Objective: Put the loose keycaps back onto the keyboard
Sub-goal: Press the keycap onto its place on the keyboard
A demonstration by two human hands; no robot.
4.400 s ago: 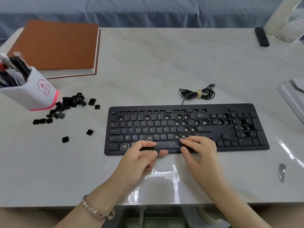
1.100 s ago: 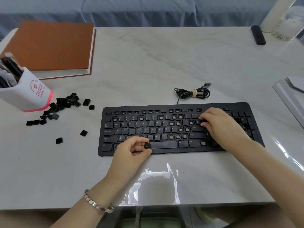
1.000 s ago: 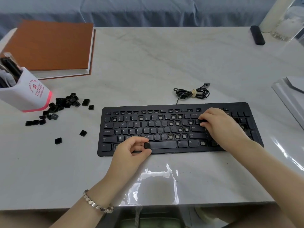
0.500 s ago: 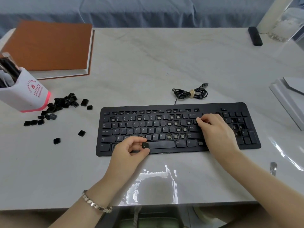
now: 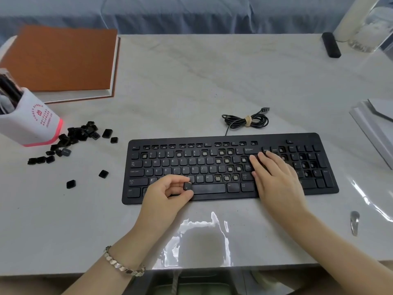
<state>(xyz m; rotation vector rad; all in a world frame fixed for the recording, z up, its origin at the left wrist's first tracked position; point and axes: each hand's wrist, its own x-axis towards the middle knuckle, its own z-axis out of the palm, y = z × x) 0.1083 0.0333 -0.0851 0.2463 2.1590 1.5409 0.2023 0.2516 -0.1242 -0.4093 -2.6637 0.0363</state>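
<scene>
Head view: We look down on a pale marbled table (image 5: 191, 81) in the middle of a repair job, the one view we have.
Keyboard: The black plastic full-size keyboard (image 5: 265, 138) lies near the front edge of the table, and most of its letter keys are seated.
Gaps: We see many bare sockets (image 5: 226, 178) across the function row, in the number row, to the right of the letters and in the number pad.
Left hand: The left hand (image 5: 163, 194) is over the bottom row. Its fingers (image 5: 172, 179) and thumb pinch one small black square keycap (image 5: 187, 186) just left of the space bar, and the keycap is not yet pressed home.
Right hand: The right hand (image 5: 274, 177) lies flat near the Enter key, fingers straight and released, grasping nothing.
Supply: A heap of loose black keycaps (image 5: 78, 135) waits on the left beside the white pen cup with a pink base (image 5: 29, 122). Two stray caps (image 5: 103, 173) lie nearer the keyboard.
Progress: We judge the job partly done. The letter block is largely restored, but dozens of caps remain on the table and many sockets are open.
Surroundings: An orange-brown hardcover notebook (image 5: 61, 58) sits at the far left, and the keyboard's bundled black cable (image 5: 244, 120) lies just behind the keyboard.
</scene>
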